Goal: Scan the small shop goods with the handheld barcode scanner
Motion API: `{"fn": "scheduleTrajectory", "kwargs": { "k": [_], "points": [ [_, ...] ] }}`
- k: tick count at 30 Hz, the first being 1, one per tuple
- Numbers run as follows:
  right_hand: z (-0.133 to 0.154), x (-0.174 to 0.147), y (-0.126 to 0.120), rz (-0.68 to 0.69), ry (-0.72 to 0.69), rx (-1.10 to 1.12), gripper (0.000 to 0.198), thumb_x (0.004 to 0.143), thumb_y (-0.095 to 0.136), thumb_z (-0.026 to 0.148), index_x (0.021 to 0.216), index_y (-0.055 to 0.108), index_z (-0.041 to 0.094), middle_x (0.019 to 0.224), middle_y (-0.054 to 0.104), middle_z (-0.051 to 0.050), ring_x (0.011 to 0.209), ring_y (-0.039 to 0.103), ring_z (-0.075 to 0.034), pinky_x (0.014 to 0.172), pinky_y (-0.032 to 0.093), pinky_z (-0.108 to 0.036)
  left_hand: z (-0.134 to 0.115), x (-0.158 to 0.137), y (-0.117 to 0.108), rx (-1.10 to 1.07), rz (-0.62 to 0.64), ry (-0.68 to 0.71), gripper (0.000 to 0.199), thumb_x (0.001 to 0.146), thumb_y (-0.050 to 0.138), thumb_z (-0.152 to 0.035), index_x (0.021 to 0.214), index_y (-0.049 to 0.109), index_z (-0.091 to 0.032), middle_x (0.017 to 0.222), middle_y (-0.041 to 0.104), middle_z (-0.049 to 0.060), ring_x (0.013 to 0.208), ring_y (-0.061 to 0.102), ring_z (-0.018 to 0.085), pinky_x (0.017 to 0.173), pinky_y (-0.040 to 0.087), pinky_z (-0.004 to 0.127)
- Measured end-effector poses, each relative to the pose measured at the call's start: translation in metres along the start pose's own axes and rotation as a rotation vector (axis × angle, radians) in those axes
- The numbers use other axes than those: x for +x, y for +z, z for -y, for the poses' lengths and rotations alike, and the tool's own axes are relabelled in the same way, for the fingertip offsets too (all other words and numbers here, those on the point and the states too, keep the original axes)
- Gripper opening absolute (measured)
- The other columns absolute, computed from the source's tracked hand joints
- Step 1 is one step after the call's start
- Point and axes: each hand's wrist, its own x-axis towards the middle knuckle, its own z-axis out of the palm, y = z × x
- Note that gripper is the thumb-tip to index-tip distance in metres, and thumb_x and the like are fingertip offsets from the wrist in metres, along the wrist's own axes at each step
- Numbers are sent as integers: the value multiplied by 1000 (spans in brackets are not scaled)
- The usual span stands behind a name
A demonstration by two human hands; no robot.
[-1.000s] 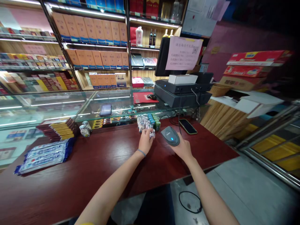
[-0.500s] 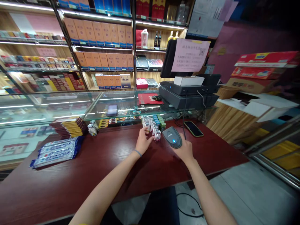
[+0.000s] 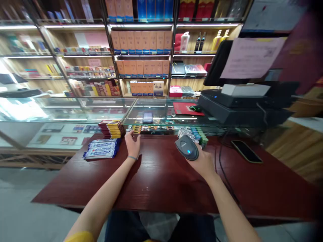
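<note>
My right hand (image 3: 204,163) is wrapped round a dark grey barcode scanner (image 3: 186,148) with a lit blue light, held above the red-brown desk. Behind the scanner stands a group of small jars with silvery lids (image 3: 186,131), partly hidden by it, with blue and green ones (image 3: 200,135) on the right. At the left, my left hand (image 3: 132,145) reaches over the desk with thumb and fingers apart. Just beyond its fingertips shows a small jar's lid (image 3: 129,127); the hand hides the rest. Beside that hand are a stack of brown and yellow packs (image 3: 111,129) and blue-white packets (image 3: 102,148).
A glass display counter (image 3: 156,117) runs behind the desk (image 3: 156,181). To the right are a monitor (image 3: 218,64), a dark cash drawer (image 3: 234,112), a phone (image 3: 246,151) and a cable (image 3: 227,181). A mouse (image 3: 195,108) rests on a red mat (image 3: 183,108).
My left hand has left the jar group and moved left to the jars by the brown and yellow stack. The view has turned left. The scanner stays in my right hand.
</note>
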Motion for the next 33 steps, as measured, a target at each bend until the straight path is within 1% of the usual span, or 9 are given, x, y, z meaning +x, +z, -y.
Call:
{"fn": "scheduleTrajectory", "kwargs": {
  "k": [3,6,11,16,22,26,28,31,33],
  "points": [
    [19,14,12,11,-33,57,42,76,67,38,115,64,22,79,77,-7,66,73,-28,57,48,-31,26,11,-18,88,-25,-4,47,87,69,-26,131,54,-18,123,55,13,117,54,27,103,49,46],
    [39,25,24,43,-41,123,36,78,66,39,111,64,25,80,76,-6,68,73,-28,58,49,-32,44,16,-24,123,-4,-20,56,86,69,-22,138,50,-18,129,54,15,123,52,29,110,44,48],
    [62,34,46,125,-57,242,30,80,63,36,107,62,25,78,76,-5,71,75,-29,59,49,-31,60,18,-17,140,87,-47,69,83,67,-16,147,43,-16,139,50,18,135,47,31,119,34,51],
    [69,25,69,137,-36,319,29,78,63,37,104,59,25,79,76,-5,71,76,-30,58,50,-31,70,18,-7,47,164,-144,78,77,71,-14,149,42,-20,144,46,17,142,41,34,120,31,55],
    [67,14,80,136,8,282,32,74,65,33,104,60,26,74,75,-4,68,75,-30,56,50,-31,74,20,-11,7,150,-153,54,82,62,-13,134,52,-18,129,58,16,126,54,31,114,38,53],
    [66,10,78,145,-7,262,33,73,66,32,105,60,25,74,75,-5,66,75,-30,55,50,-30,66,21,-14,-94,143,-192,43,86,63,-21,129,53,-19,127,59,13,121,57,27,113,40,49],
    [65,8,76,161,-14,255,35,73,66,31,107,59,25,74,75,-5,65,75,-30,54,49,-30,57,20,-14,-282,179,-296,51,87,67,-29,134,48,-23,124,61,11,115,61,23,109,45,47],
    [63,4,72,195,-14,263,42,74,67,31,115,57,26,78,76,-3,65,75,-29,54,48,-29,41,16,-14,-663,300,-609,62,87,71,-43,138,38,-31,118,65,6,101,67,19,93,56,44],
    [64,3,69,244,-18,279,47,75,68,30,120,54,27,82,77,-3,69,76,-29,56,48,-28,32,14,-16,-863,419,-787,63,84,74,-48,135,41,-34,119,65,5,96,67,18,85,59,42]
  ]
}}
